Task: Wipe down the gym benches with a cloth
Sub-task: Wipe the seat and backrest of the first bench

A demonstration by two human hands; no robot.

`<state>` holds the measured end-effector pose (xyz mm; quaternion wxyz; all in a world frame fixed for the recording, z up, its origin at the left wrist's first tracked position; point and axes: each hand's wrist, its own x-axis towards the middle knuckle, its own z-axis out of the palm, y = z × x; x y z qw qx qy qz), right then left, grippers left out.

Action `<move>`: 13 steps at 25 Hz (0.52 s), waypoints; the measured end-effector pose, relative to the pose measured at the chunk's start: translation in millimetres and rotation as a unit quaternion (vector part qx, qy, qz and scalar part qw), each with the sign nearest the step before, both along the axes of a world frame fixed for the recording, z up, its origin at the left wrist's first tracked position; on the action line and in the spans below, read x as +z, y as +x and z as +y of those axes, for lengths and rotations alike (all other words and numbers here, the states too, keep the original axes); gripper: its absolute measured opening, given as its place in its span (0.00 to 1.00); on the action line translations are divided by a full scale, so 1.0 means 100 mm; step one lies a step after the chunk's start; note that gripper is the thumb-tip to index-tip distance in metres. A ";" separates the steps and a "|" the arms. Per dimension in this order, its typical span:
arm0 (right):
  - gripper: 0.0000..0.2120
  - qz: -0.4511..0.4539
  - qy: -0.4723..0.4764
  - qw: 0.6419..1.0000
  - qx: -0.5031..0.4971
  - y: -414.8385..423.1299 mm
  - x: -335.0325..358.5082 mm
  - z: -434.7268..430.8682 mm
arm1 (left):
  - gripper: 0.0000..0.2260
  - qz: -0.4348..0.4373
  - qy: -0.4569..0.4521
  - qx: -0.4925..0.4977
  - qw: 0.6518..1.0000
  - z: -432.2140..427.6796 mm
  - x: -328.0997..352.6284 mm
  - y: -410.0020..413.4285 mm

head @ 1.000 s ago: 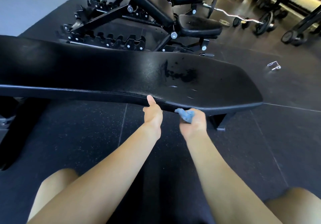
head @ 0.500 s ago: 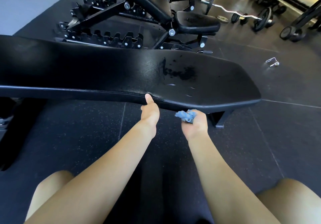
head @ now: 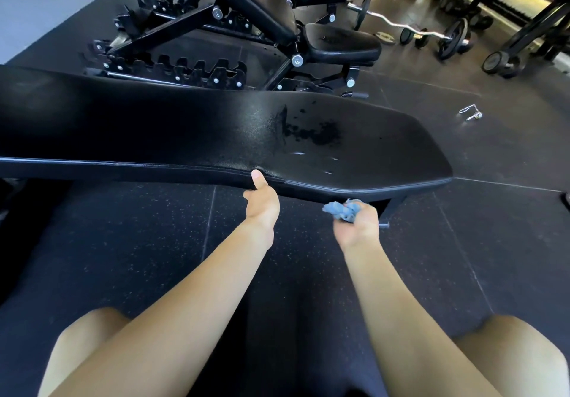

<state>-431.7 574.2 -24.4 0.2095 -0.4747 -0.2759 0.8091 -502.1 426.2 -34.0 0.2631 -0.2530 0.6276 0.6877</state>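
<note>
- Left hand [head: 262,204]: arm stretched forward, nearly straight. The thumb points up and lies against the near rim of the flat black padded gym bench [head: 185,131]. The other fingers tuck under the pad's edge and are mostly out of sight, so it reads as a grip on the rim.
- Right hand [head: 357,227]: arm also extended, wrist slightly lower than the left, hand just below the bench's near edge. The fingers are curled tight round a crumpled light-blue cloth [head: 340,210], which bunches out of the fist toward the left.
- Cloth position: in the right fist, just under the bench's rim near its right end. Cannot tell whether it touches the pad.
- The two hands are near each other, and both are at the near side of the bench's right half.
- Bench: runs left to right across the view, with its tapered end to the right. There is a wet, darker blotchy patch [head: 311,131] on top, just beyond the hands.
- Below: bare knees either side of the forearms, and a dark speckled rubber tile floor [head: 154,242].
- Behind the bench: a black adjustable incline bench with notched frame [head: 339,42].
- Further right: a chrome curl bar with black plates [head: 410,28] lying on the floor, and a small metal clip [head: 470,113] on the tiles.
</note>
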 end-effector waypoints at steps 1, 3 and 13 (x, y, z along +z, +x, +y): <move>0.15 -0.001 0.007 1.000 0.014 -0.04 -0.03 -0.03 | 0.41 0.001 0.002 -0.001 1.000 0.01 0.01 0.01; 0.15 -0.013 0.036 0.995 0.091 -0.14 -0.05 -0.29 | 0.41 0.005 -0.003 -0.005 1.000 0.03 0.03 0.03; 0.17 0.027 -0.017 0.999 -0.027 0.16 0.08 0.20 | 0.38 -0.002 -0.004 0.056 0.998 0.16 0.05 0.03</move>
